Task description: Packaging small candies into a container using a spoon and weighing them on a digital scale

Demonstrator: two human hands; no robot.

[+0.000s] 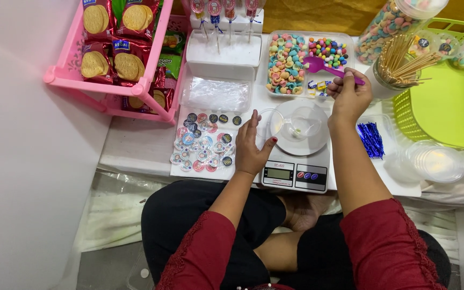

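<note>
White tabletop [135, 145] is carrying a scale [296, 161]; right hand [347, 96] is pinching a light, stiff purple scoop [318, 64] by its handle behind it, while left hand [251, 147], fingers spread, is steadying a flimsy clear cup [271, 121] atop it.

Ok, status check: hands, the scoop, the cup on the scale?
Left hand open, resting beside the scale. Right hand grips purple scoop over the candy tray. Clear cup on scale, nearly empty. Nothing blocking.

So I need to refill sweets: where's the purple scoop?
In the right hand, the purple scoop reaches over the divided candy tray, behind the scale.
</note>
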